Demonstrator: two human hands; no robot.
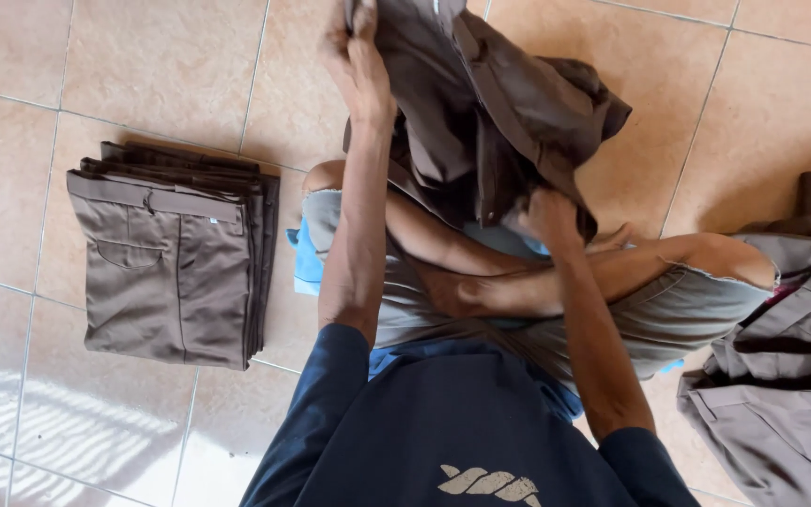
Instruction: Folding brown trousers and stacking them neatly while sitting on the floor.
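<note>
Two hands hold one brown garment [490, 113] up over the person's crossed legs. The left hand [354, 52] has its grip clenched on the cloth's upper edge; the right hand [546, 221] grips a lower fold, fingers closed in the fabric. A folded stack [171, 268] of brown trousers lies on the tiled floor [143, 66] to the left, and a loose pile [781, 376] lies to the right.

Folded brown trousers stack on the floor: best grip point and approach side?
Judging by its pose, take the folded trousers stack at its right edge, where the layered folds show as stacked lines. Come in from the right, fingers under the bottom layer and thumb on top. The stack lies flat on the tiled floor, waistbands at the far end, nothing touching it.
</note>
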